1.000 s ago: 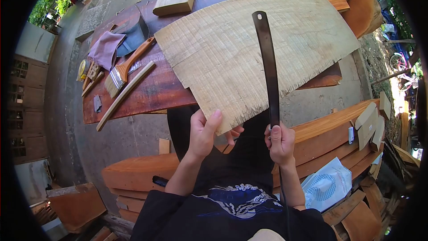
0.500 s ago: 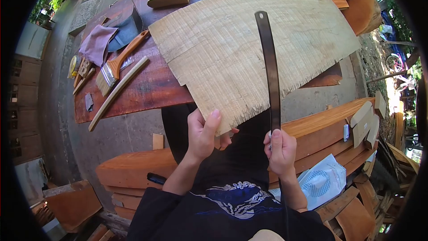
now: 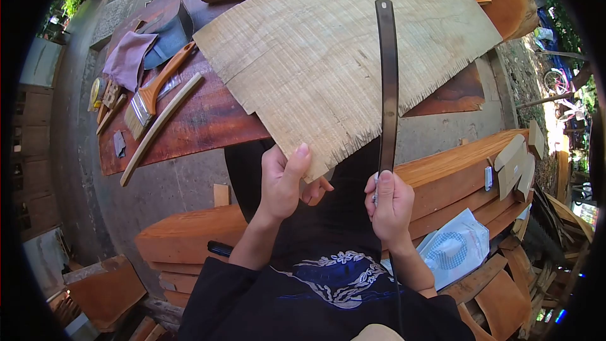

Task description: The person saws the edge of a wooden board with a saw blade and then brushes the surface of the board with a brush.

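Here, the left hand (image 3: 278,183) has its fingers clamped on the near corner of a thin wooden sheet (image 3: 303,69), thumb on top, others beneath. The right hand (image 3: 391,207), thumb pointing up the blade, wraps the lower end of a dark strip (image 3: 388,82). Both forearms reach forward; the sheet spreads over the table (image 3: 214,129), beside a brush (image 3: 151,96).

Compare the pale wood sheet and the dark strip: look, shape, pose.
The wood sheet is pale and grained; the dark strip is plain blackish-brown. The wood sheet is broad with a ragged near edge; the dark strip is narrow with a holed far end. The wood sheet reaches over the table; the dark strip points up in front of it. Shared: each is hand-held at its near end, by the left hand and right hand respectively.
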{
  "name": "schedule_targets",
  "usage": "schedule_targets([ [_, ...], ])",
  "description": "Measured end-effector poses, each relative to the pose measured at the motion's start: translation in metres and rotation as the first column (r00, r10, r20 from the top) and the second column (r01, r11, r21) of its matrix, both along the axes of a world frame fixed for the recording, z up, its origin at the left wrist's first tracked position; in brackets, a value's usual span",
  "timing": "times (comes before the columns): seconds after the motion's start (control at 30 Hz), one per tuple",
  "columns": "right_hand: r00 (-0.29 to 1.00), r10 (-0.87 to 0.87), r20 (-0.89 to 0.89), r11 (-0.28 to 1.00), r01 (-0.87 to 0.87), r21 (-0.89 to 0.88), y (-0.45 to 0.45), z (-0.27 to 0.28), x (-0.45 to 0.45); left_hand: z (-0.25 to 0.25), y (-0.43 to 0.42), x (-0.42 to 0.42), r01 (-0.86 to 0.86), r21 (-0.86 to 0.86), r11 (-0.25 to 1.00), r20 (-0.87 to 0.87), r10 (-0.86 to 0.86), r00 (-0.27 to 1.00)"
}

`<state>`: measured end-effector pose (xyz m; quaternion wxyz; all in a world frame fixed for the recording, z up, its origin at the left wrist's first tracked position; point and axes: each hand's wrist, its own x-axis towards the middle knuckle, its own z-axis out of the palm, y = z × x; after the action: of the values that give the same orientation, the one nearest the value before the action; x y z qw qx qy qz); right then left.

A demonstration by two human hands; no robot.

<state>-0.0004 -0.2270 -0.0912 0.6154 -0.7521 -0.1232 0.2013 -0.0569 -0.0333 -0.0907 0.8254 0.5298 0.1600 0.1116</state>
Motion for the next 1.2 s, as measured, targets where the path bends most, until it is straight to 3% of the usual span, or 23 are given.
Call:
schedule_targets([
  [0.27,1.000,-0.012,-0.014,0.999,0.011,-0.034,0.002,0.004,0.011,-0.001,-0.002,0.008,-0.047,0.050,0.998,0.026,0.046,0.999],
  [0.37,0.998,-0.033,-0.056,0.999,0.036,0.040,0.003,0.000,0.003,-0.001,0.003,0.003,-0.001,-0.016,1.000,0.042,0.002,0.999],
  [0.57,0.998,-0.059,0.006,0.998,0.058,0.031,-0.010,0.000,0.006,-0.001,0.002,0.006,-0.056,0.081,0.995,0.037,0.054,0.998],
  [0.8,0.973,-0.175,0.151,0.984,0.178,-0.005,-0.034,-0.002,0.018,-0.009,0.013,-0.004,0.019,0.065,0.998,0.007,-0.020,1.000],
  [0.93,0.969,-0.199,0.147,0.980,0.197,0.030,-0.041,-0.007,0.025,-0.009,0.022,-0.013,0.034,0.023,0.999,0.037,-0.034,0.999],
  [1.1,0.971,-0.121,0.208,0.992,0.122,0.009,-0.037,-0.011,0.024,-0.008,0.022,-0.020,-0.008,0.008,1.000,0.046,0.007,0.999],
  [1.2,0.966,-0.016,0.258,0.998,0.029,-0.048,-0.030,-0.012,0.022,-0.009,0.016,-0.025,-0.089,0.095,0.992,0.049,0.085,0.995],
])
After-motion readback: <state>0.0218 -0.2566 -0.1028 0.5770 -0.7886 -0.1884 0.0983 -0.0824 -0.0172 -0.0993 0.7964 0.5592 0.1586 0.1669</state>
